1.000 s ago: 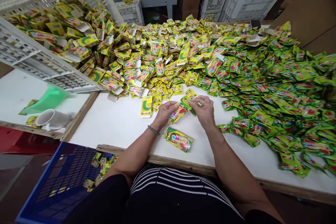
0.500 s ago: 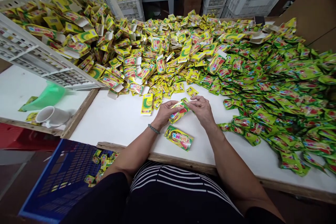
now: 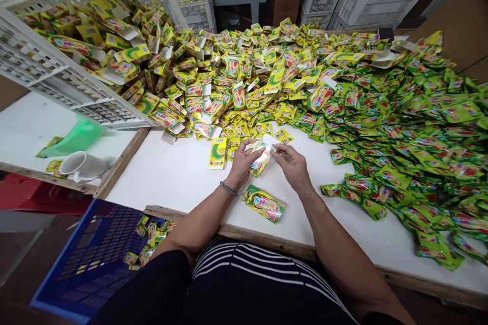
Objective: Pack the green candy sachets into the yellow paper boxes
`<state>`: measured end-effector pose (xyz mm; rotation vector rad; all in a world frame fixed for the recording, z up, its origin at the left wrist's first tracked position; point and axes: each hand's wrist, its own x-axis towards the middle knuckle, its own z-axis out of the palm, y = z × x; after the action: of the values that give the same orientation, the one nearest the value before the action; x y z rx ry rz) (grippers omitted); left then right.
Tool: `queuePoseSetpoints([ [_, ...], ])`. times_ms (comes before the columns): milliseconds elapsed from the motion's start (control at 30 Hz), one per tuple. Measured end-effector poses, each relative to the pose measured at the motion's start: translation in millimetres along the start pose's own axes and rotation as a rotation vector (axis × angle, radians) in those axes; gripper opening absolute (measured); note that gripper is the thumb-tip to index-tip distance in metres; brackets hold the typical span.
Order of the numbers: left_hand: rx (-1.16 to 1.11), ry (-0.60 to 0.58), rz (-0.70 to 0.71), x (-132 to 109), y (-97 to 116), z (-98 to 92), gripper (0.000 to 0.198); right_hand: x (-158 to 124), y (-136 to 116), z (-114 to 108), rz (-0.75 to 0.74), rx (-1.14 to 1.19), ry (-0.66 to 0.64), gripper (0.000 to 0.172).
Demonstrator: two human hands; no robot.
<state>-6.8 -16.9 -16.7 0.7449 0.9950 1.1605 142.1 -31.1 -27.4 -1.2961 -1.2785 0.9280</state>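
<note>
Over the white tabletop, my left hand [image 3: 241,163] grips a small yellow and green candy box [image 3: 259,165] by its left side, thumb across the front. A white flap stands up at the box's far end. My right hand [image 3: 293,166] pinches the same box at its upper right edge. Just below, another printed box [image 3: 264,204] lies flat on the table. A yellow box [image 3: 217,153] rests to the left of my left hand. Beyond my fingers lies a small yellow sachet [image 3: 284,136].
A heap of yellow boxes [image 3: 198,90] spills from a tipped white crate [image 3: 57,73]. Green sachets [image 3: 389,127] are piled along the right. A white mug [image 3: 82,165] stands left, near a green plastic scoop-like piece [image 3: 74,137]. A blue crate [image 3: 87,264] sits below the table edge.
The held box has turned more upright, and its white flap now shows at the far end. My view has shifted slightly, so the scene sits a little further right.
</note>
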Motion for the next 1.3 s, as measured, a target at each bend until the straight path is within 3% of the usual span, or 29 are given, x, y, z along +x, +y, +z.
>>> queuePoseSetpoints([
  [67, 0.090, -0.064, 0.059, -3, 1, -1.4, 0.064, 0, 3, 2, 0.036, 0.044, -0.081, 0.040],
  [200, 0.319, -0.222, 0.120, -8, 2, -3.6, 0.054, 0, 7, -1, 0.045, -0.030, -0.089, 0.036],
  [367, 0.250, -0.320, 0.046, -9, 1, -4.6, 0.050, 1, 4, -8, 0.075, -0.009, -0.109, 0.042],
  [600, 0.126, -0.143, 0.066, -8, 1, -6.0, 0.057, -2, -9, -9, -0.081, -0.024, -0.140, 0.028],
  [767, 0.151, -0.132, 0.054, -7, 0, -7.9, 0.056, -2, -6, -4, 0.066, 0.038, -0.129, 0.027],
  [933, 0.197, -0.161, 0.042, -5, -1, -9.7, 0.054, 1, 0, -7, 0.256, 0.318, -0.081, 0.030],
  [1300, 0.188, -0.206, 0.039, -6, -3, -10.2, 0.048, 5, 3, -23, 0.314, 0.351, -0.229, 0.024],
])
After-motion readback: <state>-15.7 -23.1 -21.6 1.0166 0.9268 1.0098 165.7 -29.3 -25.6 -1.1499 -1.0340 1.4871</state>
